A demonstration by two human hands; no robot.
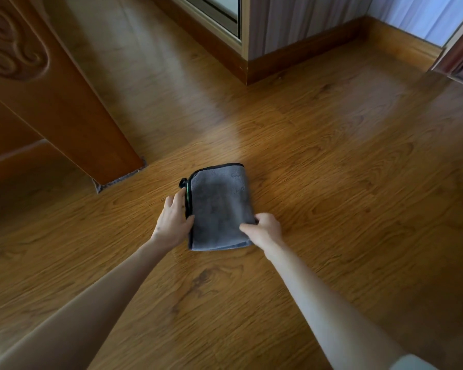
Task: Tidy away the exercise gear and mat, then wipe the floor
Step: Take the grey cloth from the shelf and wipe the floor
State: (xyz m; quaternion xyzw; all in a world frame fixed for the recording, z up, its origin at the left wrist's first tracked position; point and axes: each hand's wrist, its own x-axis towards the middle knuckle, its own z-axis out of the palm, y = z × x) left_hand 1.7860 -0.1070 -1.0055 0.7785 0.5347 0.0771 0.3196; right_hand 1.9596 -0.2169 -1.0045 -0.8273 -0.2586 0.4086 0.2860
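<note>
Folded grey cloth point(219, 206) flat on the floor point(332, 182), long axis pointing away; left hand point(173, 218) presses its left edge, fingers straight, right hand point(265, 229) pinches its near right corner.

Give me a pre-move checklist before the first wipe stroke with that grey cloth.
1. Grey cloth folded and flat on the wooden floor: ok.
2. Left hand on the cloth's left edge: ok.
3. Right hand gripping the near right corner: ok.
4. Floor ahead of the cloth free of gear or mat: ok.
5. Wooden door edge close on the left, limits a leftward stroke: not ok.
6. Cloth damp: cannot tell.
</note>
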